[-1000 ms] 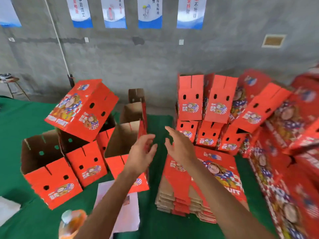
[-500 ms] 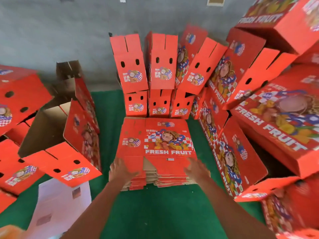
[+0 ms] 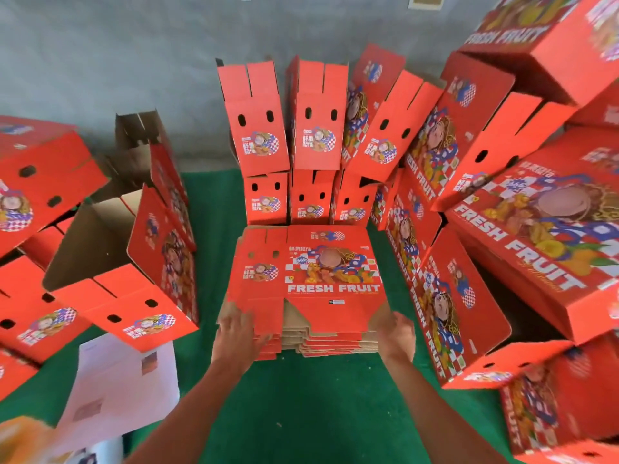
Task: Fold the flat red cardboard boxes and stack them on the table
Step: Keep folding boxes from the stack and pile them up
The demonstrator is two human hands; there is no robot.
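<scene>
On green table cover (image 3: 301, 413): stack of flat red boxes (image 3: 311, 283); left hand (image 3: 236, 333) and right hand (image 3: 397, 333), fingers spread, gripping its near corners; folded boxes (image 3: 284, 128) behind

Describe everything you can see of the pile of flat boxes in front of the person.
The pile of flat boxes is red printed cardboard with brown edges, lying level on the green table cover. The top sheet shows "FRESH FRUIT", a cartoon picture, flap slots and two small holes. The left hand and right hand rest at its near corners. Folded boxes stand just behind it.
</scene>
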